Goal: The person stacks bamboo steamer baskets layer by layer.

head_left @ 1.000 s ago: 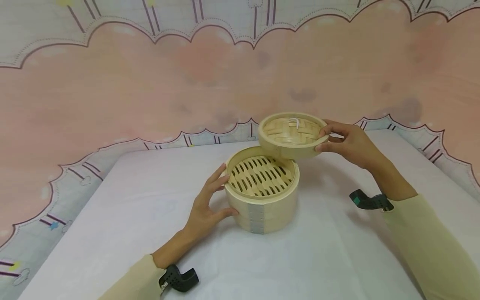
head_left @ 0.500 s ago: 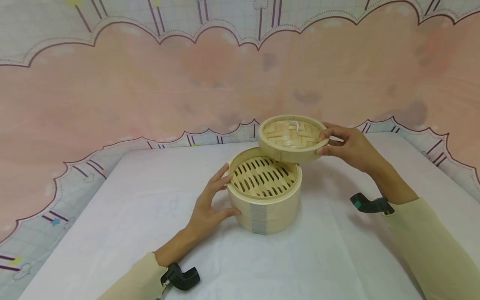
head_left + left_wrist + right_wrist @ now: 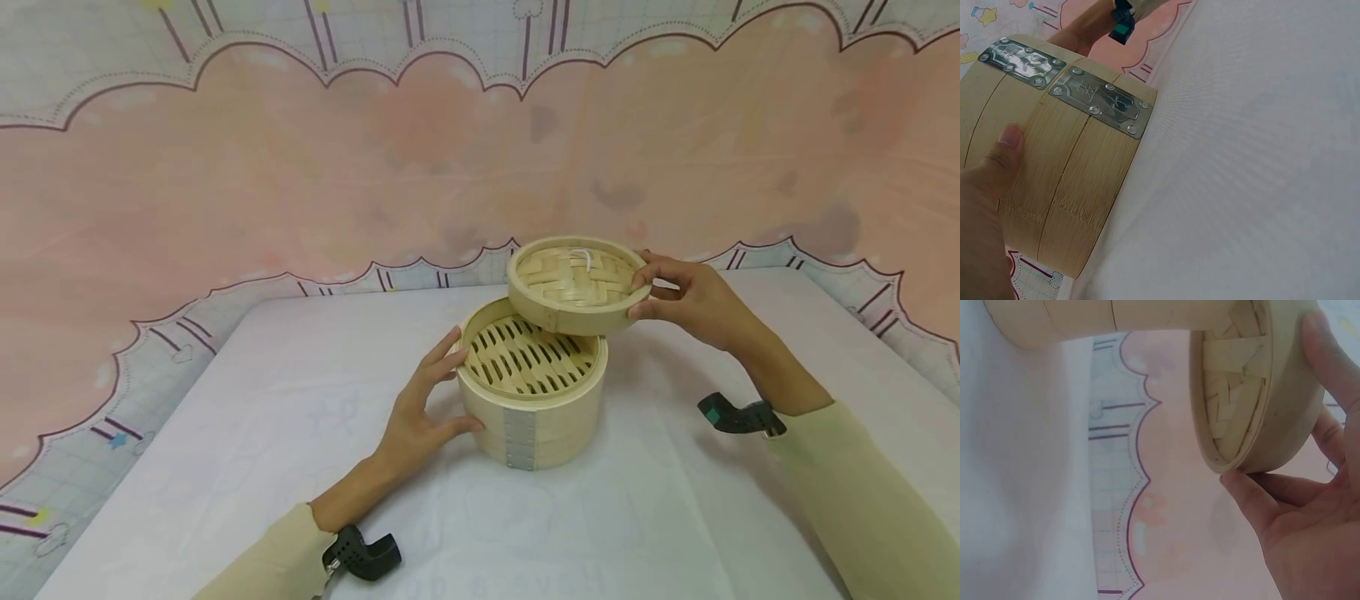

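Observation:
A round bamboo steamer basket (image 3: 555,433) with a slatted floor stands on the white table. My left hand (image 3: 416,408) holds its left side, fingertips at the rim and thumb low on the front wall. In the left wrist view the thumb (image 3: 1004,156) lies on the basket wall (image 3: 1054,156), below two riveted metal plates (image 3: 1100,100). My right hand (image 3: 693,296) pinches the right edge of the woven lid (image 3: 573,279), which overhangs the basket's back right part. From the right wrist, the lid's woven underside (image 3: 1229,412) shows, gripped at its rim by the right hand (image 3: 1310,519).
The white cloth-covered table (image 3: 315,375) spreads around the basket. Behind it hangs a pink backdrop (image 3: 300,183) with scalloped edges and line drawings. A black band device (image 3: 363,554) sits on the left wrist, another (image 3: 742,415) on the right.
My right hand has lowered the lid slightly and brought it a little left over the basket. The left hand keeps its hold, and the whole view has shifted a little.

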Tool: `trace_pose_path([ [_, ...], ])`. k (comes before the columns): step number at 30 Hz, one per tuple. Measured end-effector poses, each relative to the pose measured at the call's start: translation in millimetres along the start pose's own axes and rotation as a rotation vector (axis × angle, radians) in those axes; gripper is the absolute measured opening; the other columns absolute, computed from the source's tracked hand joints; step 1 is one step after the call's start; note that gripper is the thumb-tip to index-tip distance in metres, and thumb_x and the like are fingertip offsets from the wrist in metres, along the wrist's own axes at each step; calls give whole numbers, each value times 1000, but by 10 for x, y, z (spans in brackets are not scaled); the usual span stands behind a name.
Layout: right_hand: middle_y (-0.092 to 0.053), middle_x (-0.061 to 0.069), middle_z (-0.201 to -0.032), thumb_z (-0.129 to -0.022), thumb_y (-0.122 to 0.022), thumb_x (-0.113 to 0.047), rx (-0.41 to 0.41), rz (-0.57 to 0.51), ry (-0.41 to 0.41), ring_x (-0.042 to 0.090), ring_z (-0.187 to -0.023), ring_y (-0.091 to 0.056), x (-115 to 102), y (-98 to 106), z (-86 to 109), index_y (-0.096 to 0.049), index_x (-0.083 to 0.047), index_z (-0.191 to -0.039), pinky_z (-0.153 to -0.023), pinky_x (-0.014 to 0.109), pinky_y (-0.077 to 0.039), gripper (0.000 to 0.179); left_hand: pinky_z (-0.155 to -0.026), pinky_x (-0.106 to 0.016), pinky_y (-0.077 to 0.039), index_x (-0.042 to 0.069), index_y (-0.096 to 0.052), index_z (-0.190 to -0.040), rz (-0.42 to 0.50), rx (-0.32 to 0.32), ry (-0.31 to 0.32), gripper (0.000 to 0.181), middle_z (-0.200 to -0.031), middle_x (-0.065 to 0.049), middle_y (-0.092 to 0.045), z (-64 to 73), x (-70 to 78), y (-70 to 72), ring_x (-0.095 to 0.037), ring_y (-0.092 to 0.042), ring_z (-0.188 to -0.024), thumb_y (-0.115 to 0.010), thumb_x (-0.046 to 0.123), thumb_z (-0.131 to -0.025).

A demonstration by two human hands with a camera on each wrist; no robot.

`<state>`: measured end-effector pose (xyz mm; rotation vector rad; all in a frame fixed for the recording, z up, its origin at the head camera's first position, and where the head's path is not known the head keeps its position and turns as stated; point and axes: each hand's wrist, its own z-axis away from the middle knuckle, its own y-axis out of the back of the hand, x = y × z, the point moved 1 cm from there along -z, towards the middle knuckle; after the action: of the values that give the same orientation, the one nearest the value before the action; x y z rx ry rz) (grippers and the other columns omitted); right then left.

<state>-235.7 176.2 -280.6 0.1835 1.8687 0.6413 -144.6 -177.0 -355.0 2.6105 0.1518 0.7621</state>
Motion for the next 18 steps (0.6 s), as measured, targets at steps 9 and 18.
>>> trace_pose_path([
  [9, -31, 7, -152, -79, -79, -16, -2, 44, 39, 21, -143, -19, -45, -27, -9, -59, -2, -100, -97, 32, -44, 32, -93, -44, -46, -3, -43, -135, -12, 0, 3, 88, -147, -30, -29, -24, 6, 4, -34, -32, -136, -83, -11, -57],
  [18, -35, 7, -151, -78, -80, -13, -9, 62, 63, 19, -143, -17, -88, -54, -15, -60, -2, -99, -102, 37, -40, 31, -93, -44, -46, -3, -42, -134, -16, -1, 21, 90, -147, -30, -29, -35, 16, 6, -34, -31, -137, -83, -14, -55],
])
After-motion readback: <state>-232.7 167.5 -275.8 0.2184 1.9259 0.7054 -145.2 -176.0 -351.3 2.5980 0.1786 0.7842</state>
